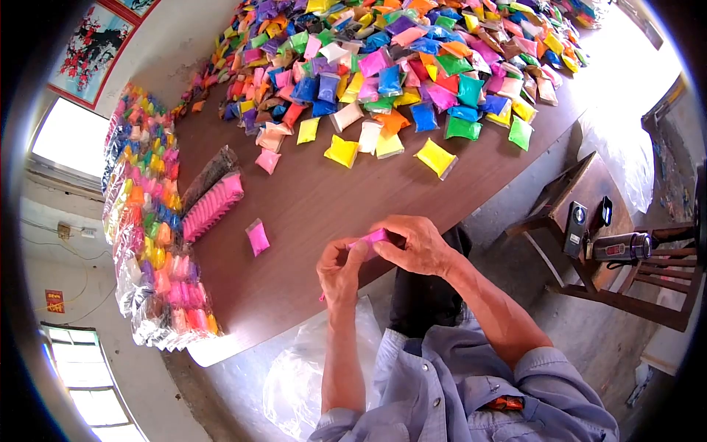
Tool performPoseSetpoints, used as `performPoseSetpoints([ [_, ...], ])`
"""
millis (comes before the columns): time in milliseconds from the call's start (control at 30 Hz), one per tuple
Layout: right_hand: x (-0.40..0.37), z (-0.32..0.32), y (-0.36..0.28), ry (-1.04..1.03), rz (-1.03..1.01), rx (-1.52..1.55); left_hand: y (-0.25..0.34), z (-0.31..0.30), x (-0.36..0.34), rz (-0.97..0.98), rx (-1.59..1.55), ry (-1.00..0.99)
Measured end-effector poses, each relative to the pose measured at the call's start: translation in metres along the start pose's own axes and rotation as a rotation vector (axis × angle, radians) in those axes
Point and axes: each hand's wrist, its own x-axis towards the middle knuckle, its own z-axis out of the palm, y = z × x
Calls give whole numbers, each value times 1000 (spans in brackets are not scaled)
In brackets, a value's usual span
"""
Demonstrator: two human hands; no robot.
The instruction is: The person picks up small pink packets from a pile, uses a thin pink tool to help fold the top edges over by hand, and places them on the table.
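Between my two hands is a small pink packet (376,236), held over the near edge of the brown table. My left hand (341,271) pinches its left end with thumb and fingers. The other end is gripped by my right hand (417,246), whose fingers curl over it. A bit of pink also shows below my left hand, too small to make out. To the left, a single magenta packet (258,237) lies flat on the table. Farther left is a neat row of pink packets (213,208) in a clear bag.
A large heap of coloured packets (398,74) covers the far side of the brown table (294,195). Bagged packets (158,243) are stacked along the left edge. At right stand a wooden stool (582,184) with a bottle (618,247); clear plastic (309,368) hangs below the table.
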Motion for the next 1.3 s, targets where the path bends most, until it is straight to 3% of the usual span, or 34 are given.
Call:
performPoseSetpoints([
  [167,-1,0,1,-30,-6,5,10,5,1,-18,160,-96],
  [533,0,0,0,4,-27,44,13,6,0,-14,204,-24],
  [600,0,-3,-1,-37,85,117,13,5,1,-45,233,-26],
  [767,1,-1,4,17,14,87,11,1,5,-51,232,-131],
  [1100,2,0,1,23,-91,14,5,1,1,0,230,-66],
  [1300,3,-2,0,27,-7,78,17,6,3,-8,326,-102],
])
